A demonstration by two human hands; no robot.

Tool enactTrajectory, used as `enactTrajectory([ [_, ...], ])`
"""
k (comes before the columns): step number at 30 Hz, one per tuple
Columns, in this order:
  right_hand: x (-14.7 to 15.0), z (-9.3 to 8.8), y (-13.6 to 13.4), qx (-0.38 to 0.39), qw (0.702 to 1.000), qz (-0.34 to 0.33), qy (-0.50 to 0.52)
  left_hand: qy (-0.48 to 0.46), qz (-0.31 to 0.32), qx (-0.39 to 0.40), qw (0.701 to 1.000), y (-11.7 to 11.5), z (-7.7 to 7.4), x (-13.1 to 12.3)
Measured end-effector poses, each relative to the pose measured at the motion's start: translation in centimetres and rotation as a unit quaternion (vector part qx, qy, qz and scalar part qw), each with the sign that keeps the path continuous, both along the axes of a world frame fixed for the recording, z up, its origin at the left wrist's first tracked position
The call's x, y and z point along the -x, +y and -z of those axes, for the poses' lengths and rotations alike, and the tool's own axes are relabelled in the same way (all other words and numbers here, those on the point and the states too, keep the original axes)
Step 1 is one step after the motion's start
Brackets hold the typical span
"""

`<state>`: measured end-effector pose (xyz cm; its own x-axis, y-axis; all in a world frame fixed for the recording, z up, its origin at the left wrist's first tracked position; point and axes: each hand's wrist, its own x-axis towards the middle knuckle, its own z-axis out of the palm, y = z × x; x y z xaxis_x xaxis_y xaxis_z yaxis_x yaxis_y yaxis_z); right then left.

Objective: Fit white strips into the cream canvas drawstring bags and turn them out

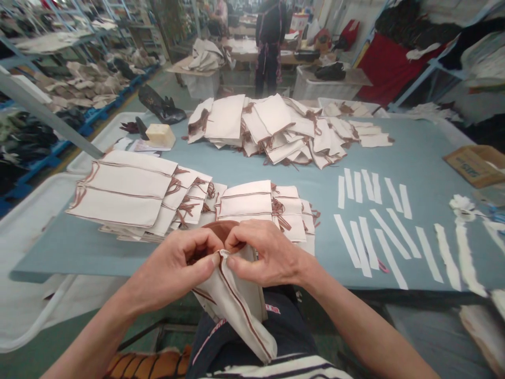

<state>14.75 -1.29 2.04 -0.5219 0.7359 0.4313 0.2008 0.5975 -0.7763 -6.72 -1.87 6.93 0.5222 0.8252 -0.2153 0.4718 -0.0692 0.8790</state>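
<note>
Both my hands pinch the top edge of a cream fabric piece with brown piping, which hangs down over my lap. My left hand grips it with thumb and forefinger at the seam's upper end. Close beside it, my right hand pinches the same edge, thumbs nearly touching. A brown lining or band shows behind the fingers. Just beyond my hands lies a stack of cream panels with brown trim. Another, larger stack of such panels lies to the left.
A loose heap of cream pieces covers the table's far side. White strips lie in rows on the right, near a cardboard box. A yellow block sits at the back left. A person stands beyond the table.
</note>
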Motion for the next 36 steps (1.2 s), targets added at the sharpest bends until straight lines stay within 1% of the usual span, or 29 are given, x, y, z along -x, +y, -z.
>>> enactTrajectory([
  [3, 0.4, 0.2, 0.2, -0.012, 1.000, -0.004, -0.020, 0.057, 0.050, -0.039, 0.996, 0.6, -0.5, 0.4],
  [5, 0.5, 0.2, 0.3, -0.014, 0.999, -0.005, -0.041, 0.093, 0.089, -0.075, 0.989, 1.2, -0.9, 0.6],
  [8, 0.6, -0.1, 0.5, 0.009, 0.998, -0.012, -0.063, 0.121, 0.138, -0.111, 0.977, 2.2, -1.4, 0.6],
  [10, 0.6, -0.5, 0.6, 0.028, 0.997, -0.017, -0.075, 0.125, 0.155, -0.122, 0.972, 2.5, -1.5, 0.5],
  [11, 0.6, -0.6, 0.7, 0.036, 0.996, -0.019, -0.080, 0.119, 0.153, -0.123, 0.973, 2.6, -1.4, 0.3],
  [13, 0.4, -0.9, 1.0, 0.056, 0.995, -0.023, -0.075, 0.079, 0.124, -0.100, 0.984, 2.5, -0.9, -0.1],
  [15, 0.2, -0.9, 1.3, 0.096, 0.994, -0.038, -0.036, -0.008, 0.053, -0.047, 0.997, 2.3, 0.1, -0.7],
  [17, 0.0, -0.7, 1.7, 0.144, 0.988, -0.064, 0.008, -0.110, -0.029, 0.021, 0.993, 2.0, 1.1, -1.2],
  [18, -0.2, -0.6, 1.9, 0.164, 0.983, -0.075, 0.021, -0.146, -0.056, 0.049, 0.986, 1.9, 1.6, -1.4],
  [19, -0.4, -0.5, 2.1, 0.178, 0.980, -0.080, 0.025, -0.166, -0.068, 0.066, 0.982, 1.8, 1.9, -1.4],
  [20, -0.5, -0.4, 2.2, 0.186, 0.979, -0.082, 0.023, -0.167, -0.064, 0.076, 0.981, 1.8, 2.0, -1.4],
  [22, -0.9, -0.5, 2.2, 0.186, 0.979, -0.079, 0.016, -0.128, -0.022, 0.076, 0.989, 2.0, 1.5, -1.0],
  [26, -1.0, -1.6, 2.0, 0.148, 0.985, -0.091, 0.004, -0.053, 0.072, 0.059, 0.994, 2.7, -0.9, 0.1],
  [28, -0.6, -2.2, 1.8, 0.122, 0.989, -0.085, -0.004, -0.036, 0.095, 0.036, 0.994, 2.9, -2.0, 0.4],
  [30, -0.2, -2.7, 1.5, 0.093, 0.994, -0.061, -0.013, -0.013, 0.112, 0.007, 0.994, 3.0, -2.8, 0.5],
  [33, 0.3, -2.9, 1.1, 0.059, 0.997, -0.020, -0.035, 0.042, 0.147, -0.053, 0.987, 3.0, -3.4, 0.7],
  [36, 0.7, -2.8, 0.8, 0.055, 0.997, 0.003, -0.051, 0.091, 0.167, -0.116, 0.975, 3.0, -3.5, 0.8],
])
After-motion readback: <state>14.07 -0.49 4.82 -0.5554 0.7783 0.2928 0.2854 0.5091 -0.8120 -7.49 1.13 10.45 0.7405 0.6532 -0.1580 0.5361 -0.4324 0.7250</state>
